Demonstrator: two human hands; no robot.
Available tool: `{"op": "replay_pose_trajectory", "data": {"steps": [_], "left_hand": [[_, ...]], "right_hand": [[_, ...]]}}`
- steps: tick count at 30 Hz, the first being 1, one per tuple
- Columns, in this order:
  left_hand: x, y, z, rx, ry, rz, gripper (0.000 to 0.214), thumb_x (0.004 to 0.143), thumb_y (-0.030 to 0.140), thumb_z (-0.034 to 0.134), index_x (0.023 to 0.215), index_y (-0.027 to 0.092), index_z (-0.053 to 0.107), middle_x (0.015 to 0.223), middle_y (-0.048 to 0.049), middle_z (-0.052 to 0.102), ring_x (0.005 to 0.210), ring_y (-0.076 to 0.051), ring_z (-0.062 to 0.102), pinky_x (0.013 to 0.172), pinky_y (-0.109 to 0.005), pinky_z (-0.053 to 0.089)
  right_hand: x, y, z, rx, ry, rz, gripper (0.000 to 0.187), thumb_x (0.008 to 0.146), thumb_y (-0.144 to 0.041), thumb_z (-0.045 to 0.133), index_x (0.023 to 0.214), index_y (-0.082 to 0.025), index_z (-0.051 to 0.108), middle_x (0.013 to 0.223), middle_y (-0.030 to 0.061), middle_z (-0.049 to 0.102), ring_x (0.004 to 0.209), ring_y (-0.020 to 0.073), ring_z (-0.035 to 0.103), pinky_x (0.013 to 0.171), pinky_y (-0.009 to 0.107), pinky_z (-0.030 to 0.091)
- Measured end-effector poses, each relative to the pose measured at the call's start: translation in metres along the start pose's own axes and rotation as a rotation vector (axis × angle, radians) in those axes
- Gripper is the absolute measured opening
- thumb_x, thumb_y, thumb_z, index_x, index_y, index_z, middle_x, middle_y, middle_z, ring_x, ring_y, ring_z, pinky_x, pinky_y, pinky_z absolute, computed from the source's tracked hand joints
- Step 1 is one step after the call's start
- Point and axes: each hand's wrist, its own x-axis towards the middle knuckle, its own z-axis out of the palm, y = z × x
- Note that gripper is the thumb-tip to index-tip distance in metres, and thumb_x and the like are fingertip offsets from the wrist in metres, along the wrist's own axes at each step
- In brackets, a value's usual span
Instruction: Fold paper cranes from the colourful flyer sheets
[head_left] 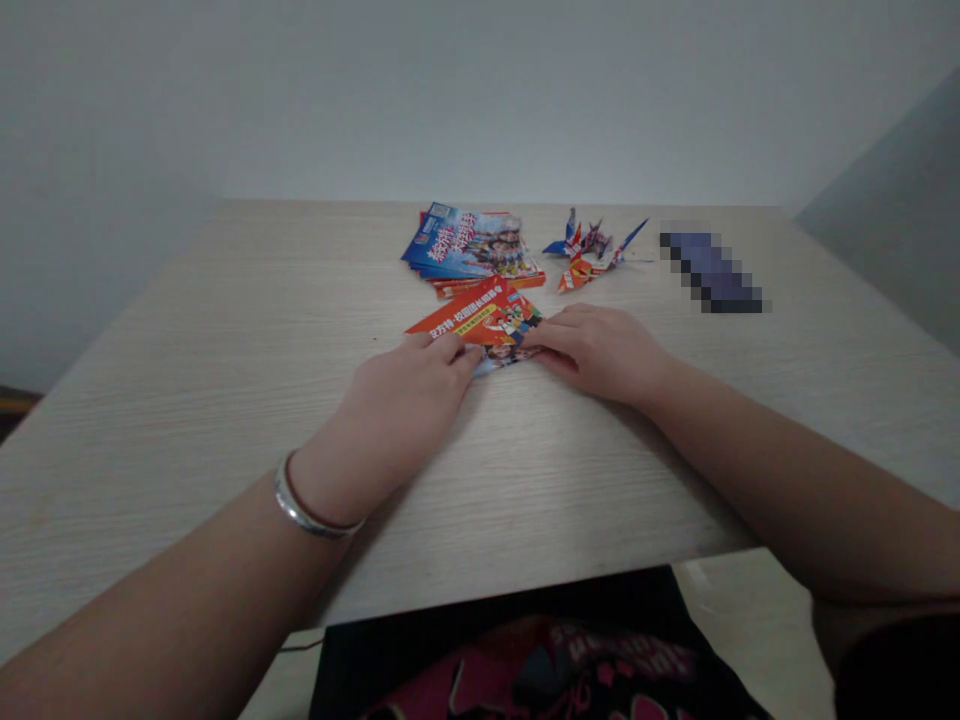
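Observation:
A printed flyer [480,312], orange on its upper face, lies partly folded on the table, with a strip of its other printed side along the lower edge. My left hand [420,390] presses curled fingers and thumb onto its lower left part. At the right edge, my right hand [600,350] holds the paper between thumb and fingers. Just beyond the flyer lies a stack of blue and orange flyers [472,245]. Folded paper cranes [589,255] made from similar printed paper stand right of the stack, close together and overlapping in view.
A pixelated dark purple flat object [712,270] lies at the back right of the pale wood-grain table [187,400]. A wall [480,100] rises behind the table's far edge. The near edge runs just above my lap.

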Motion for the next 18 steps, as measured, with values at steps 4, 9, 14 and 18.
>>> {"op": "replay_pose_trajectory", "data": {"steps": [4,9,14,18], "left_hand": [[0.0003,0.0003,0.0001,0.026,0.004,0.009,0.044,0.105,0.013,0.042,0.144,0.014,0.061,0.145,-0.0166,0.063,0.128,-0.033,0.064,0.099,-0.044,0.058],[0.0023,-0.0012,0.0036,0.025,0.015,0.026,0.043,0.105,0.013,0.042,0.142,0.012,0.062,0.144,-0.0177,0.064,0.128,-0.033,0.063,0.099,-0.044,0.057],[0.0027,-0.0021,0.0039,0.001,0.011,0.015,0.041,0.105,0.014,0.042,0.139,0.012,0.064,0.141,-0.0174,0.066,0.126,-0.032,0.064,0.099,-0.044,0.056],[0.0024,-0.0013,0.0028,0.032,-0.006,0.016,0.041,0.105,0.015,0.043,0.14,0.011,0.063,0.14,-0.0179,0.066,0.124,-0.032,0.065,0.098,-0.044,0.056]], "right_hand": [[-0.0002,0.0019,0.0005,0.009,-0.014,0.013,0.025,0.101,-0.024,0.059,0.111,-0.021,0.081,0.109,0.0091,0.081,0.1,0.0245,0.072,0.086,0.035,0.051],[-0.0005,0.0031,0.0033,0.024,0.034,-0.027,0.028,0.102,-0.025,0.057,0.113,-0.02,0.082,0.117,0.0078,0.081,0.106,0.0246,0.072,0.092,0.037,0.053],[0.0,0.0037,0.0042,0.003,0.034,-0.02,0.027,0.103,-0.026,0.058,0.113,-0.021,0.083,0.117,0.0079,0.081,0.104,0.0245,0.073,0.088,0.036,0.054],[-0.0003,0.0052,0.0053,0.011,0.062,-0.036,0.027,0.102,-0.026,0.059,0.113,-0.021,0.083,0.117,0.0084,0.081,0.105,0.025,0.073,0.089,0.037,0.054]]}}
